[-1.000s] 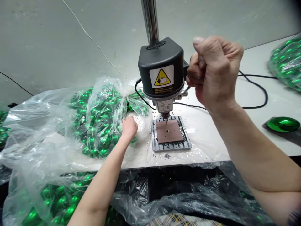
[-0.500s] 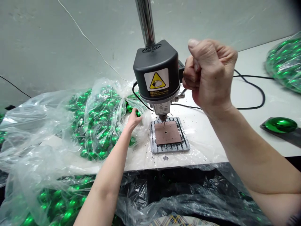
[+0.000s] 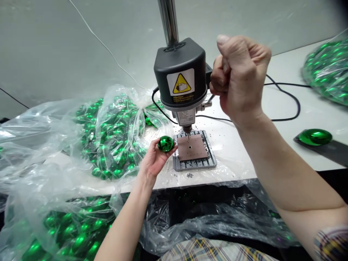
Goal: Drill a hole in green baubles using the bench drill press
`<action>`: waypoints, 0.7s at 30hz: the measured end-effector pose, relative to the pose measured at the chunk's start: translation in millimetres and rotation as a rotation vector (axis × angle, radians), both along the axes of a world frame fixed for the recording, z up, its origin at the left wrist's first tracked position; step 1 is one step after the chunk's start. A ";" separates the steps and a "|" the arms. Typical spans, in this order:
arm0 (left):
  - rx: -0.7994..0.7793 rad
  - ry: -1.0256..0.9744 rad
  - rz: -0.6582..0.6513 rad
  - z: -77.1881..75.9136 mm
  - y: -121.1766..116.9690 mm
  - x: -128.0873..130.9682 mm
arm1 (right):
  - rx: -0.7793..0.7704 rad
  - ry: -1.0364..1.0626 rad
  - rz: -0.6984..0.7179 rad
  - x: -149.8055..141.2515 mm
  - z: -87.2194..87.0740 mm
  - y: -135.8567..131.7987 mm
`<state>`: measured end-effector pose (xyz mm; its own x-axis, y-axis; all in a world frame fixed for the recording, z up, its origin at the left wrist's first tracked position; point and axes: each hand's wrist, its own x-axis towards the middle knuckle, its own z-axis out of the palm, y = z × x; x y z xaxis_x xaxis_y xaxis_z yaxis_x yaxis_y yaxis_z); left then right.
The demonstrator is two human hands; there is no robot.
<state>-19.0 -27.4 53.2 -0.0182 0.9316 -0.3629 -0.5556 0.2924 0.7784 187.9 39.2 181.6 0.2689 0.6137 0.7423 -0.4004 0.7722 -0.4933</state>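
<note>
My left hand point(image 3: 155, 157) is closed around a shiny green ball point(image 3: 165, 144), just left of the drill press base point(image 3: 195, 165). On that base lies a brownish square plate point(image 3: 197, 151) with a small dark hole, and the drill bit points down over it. Raised at the right of the black drill press head point(image 3: 179, 72), my right hand point(image 3: 241, 76) makes a fist. A metal lever point(image 3: 210, 99) runs from the press up to this fist, whose fingers hide its end.
A clear plastic bag point(image 3: 108, 134) of green balls lies left of the press, with another bag point(image 3: 67, 232) below the table edge. At right are a bagged heap point(image 3: 327, 72), a green ornament point(image 3: 315, 137) and a black cable point(image 3: 295, 103). Dark shavings dot the tabletop.
My left hand has come out from the bag and moved right and down with a green ball, now beside the base. My right fist stays up by the press.
</note>
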 end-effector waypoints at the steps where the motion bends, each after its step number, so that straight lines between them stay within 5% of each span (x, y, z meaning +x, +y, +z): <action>1: 0.013 0.016 0.002 -5.6 -0.8 5.0 | -0.004 0.004 0.010 0.3 0.1 -0.1; 11: 0.336 0.353 0.125 -62.4 13.1 37.3 | -0.043 -0.053 -0.031 0.4 0.9 -0.4; 21: 0.528 0.700 0.111 -86.2 27.6 50.4 | -0.094 -0.154 -0.094 2.7 1.2 -3.5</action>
<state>31.4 0.2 -33.0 -0.1750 0.9542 0.2428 0.0956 -0.2290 0.9687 190.6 35.7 182.7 0.2158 0.6597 0.7198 -0.2434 0.7503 -0.6147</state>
